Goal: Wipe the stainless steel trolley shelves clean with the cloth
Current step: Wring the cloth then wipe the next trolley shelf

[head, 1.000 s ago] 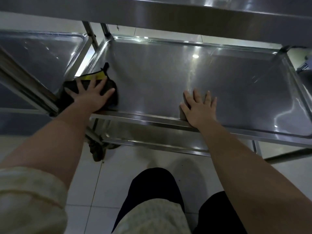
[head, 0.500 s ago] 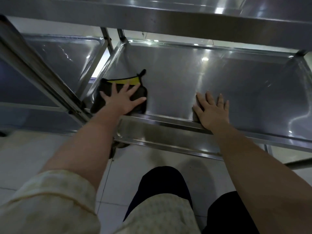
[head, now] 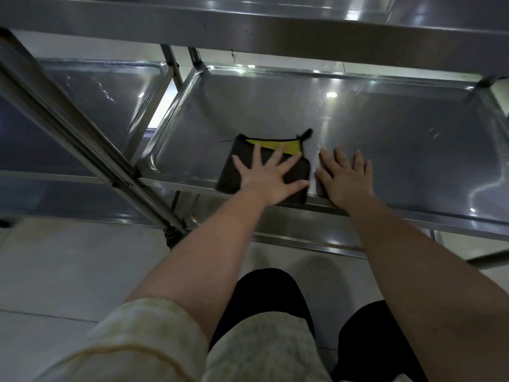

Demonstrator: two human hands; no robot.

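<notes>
A folded black cloth with a yellow patch (head: 242,153) lies flat on the middle stainless steel trolley shelf (head: 385,128), near its front rim. My left hand (head: 271,176) presses on the cloth with fingers spread and straight. My right hand (head: 344,177) rests flat on the shelf just to the right of the cloth, its palm over the front rim, fingers straight. The two hands are almost side by side.
The trolley's top shelf (head: 248,26) overhangs close above. A second steel trolley (head: 96,100) stands to the left, its slanted post (head: 82,144) crossing the view. A lower shelf rim (head: 289,232) shows under the front edge. My knees and the tiled floor (head: 68,271) are below.
My left hand has slid the cloth from the shelf's front left corner rightward along the front rim, up to my right hand. The right hand has stayed in place.
</notes>
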